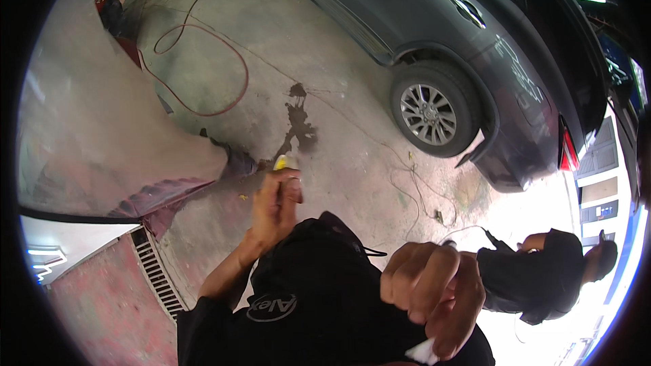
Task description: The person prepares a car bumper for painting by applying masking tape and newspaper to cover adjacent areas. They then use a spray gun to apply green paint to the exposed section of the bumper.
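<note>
My left hand (277, 205) is raised in front of my chest, its fingers wrapped round a small white-and-yellow container (287, 161). Only the top of the container shows above the fingers, so its exact kind is unclear. Closer to the camera, at the lower right, my right hand (434, 291) is closed, thumb and fingers pinching a small white piece (424, 351). It could be paper or cloth; most of it is hidden by the fingers. The two hands are well apart, with my dark shirt (325, 285) between and below them.
A dull beige vehicle body (102, 115) fills the left side. At the right stands a dark grey car (380, 7). A red hose (247, 74) loops over the concrete floor near a wet patch (298, 125). A drain grate (157, 274) lies lower left; another person (536, 271) is at right.
</note>
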The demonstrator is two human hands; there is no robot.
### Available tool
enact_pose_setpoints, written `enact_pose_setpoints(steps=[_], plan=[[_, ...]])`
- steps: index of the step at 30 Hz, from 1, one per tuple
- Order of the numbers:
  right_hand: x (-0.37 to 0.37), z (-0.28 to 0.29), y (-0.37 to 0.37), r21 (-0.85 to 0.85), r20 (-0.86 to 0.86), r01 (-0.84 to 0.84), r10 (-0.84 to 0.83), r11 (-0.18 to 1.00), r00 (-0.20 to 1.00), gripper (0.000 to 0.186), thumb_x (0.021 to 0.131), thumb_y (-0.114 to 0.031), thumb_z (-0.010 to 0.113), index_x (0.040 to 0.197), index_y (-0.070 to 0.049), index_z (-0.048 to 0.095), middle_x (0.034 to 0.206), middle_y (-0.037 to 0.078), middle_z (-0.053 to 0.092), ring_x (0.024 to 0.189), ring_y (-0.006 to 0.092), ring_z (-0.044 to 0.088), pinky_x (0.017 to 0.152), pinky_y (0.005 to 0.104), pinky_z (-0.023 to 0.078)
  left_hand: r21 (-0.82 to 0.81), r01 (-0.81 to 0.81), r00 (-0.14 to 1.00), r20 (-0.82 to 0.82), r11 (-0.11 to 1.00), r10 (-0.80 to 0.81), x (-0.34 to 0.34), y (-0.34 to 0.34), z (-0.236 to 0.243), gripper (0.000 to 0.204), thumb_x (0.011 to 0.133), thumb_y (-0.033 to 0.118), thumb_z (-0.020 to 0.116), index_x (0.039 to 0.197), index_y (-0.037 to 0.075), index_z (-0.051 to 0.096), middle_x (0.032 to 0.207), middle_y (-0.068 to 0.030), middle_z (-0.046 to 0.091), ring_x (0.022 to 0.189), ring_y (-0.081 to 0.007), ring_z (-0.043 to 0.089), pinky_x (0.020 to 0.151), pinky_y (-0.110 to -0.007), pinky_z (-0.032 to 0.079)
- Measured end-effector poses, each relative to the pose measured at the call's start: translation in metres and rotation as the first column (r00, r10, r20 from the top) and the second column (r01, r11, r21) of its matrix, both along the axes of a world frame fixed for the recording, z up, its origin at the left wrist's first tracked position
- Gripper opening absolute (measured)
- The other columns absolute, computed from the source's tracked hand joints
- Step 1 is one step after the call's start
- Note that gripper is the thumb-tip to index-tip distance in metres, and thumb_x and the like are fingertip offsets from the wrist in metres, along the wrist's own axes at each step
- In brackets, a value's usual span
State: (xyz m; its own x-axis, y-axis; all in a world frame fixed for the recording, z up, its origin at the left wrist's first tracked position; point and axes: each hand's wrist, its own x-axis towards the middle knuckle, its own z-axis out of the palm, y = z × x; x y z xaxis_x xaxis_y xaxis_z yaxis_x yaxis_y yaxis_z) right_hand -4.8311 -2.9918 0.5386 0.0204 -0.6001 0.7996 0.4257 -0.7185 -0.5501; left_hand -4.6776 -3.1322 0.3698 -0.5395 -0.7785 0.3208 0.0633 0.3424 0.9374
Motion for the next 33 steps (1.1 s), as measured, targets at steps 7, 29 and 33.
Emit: enact_pose_setpoints(steps=[7, 29, 33], plan=[[-0.016, -0.008, -0.214, 0.013, 0.176, -0.164, 0.159, 0.986, 0.972, 0.009, 0.086, -0.025, 0.083, 0.095, -0.026, 0.080, 0.096, 0.007, 0.060, 0.057, 0.0078, 0.042, 0.047, 0.0218, 0.032, 0.093, -0.401, 0.911, -0.062, 0.911, 0.407, 0.019, -0.203, -0.023, 0.018, 0.110, 0.019, 0.049, 0.119, 0.004, 0.054, 0.068, 0.0001, 0.053, 0.055, -0.0053, 0.044, 0.050, -0.023, 0.035], [-0.172, -0.116, -1.028, 0.334, -0.860, 0.315, 0.151, 0.888, 0.487, 0.047, 0.087, -0.013, 0.082, 0.128, 0.001, 0.065, 0.101, 0.010, 0.065, 0.067, 0.0143, 0.057, 0.066, 0.0283, 0.051, 0.343, -0.510, 0.846, 0.034, 0.789, 0.532, -0.110, -0.837, -0.078, 0.055, 0.086, -0.008, 0.043, 0.138, 0.002, 0.055, 0.085, -0.0009, 0.055, 0.074, -0.0097, 0.047, 0.070, -0.024, 0.043], [-0.188, -0.139, -1.174, 0.277, -0.881, 0.389, 0.071, 0.879, 0.468, 0.056, 0.084, -0.018, 0.085, 0.132, 0.003, 0.063, 0.110, 0.011, 0.065, 0.069, 0.0149, 0.060, 0.069, 0.0291, 0.053, 0.281, -0.249, 0.968, 0.077, 0.927, 0.237, -0.131, -1.004, -0.043, 0.085, 0.080, -0.005, 0.047, 0.161, 0.010, 0.028, 0.088, -0.0097, 0.062, 0.071, -0.0165, 0.055, 0.069, -0.029, 0.046]])
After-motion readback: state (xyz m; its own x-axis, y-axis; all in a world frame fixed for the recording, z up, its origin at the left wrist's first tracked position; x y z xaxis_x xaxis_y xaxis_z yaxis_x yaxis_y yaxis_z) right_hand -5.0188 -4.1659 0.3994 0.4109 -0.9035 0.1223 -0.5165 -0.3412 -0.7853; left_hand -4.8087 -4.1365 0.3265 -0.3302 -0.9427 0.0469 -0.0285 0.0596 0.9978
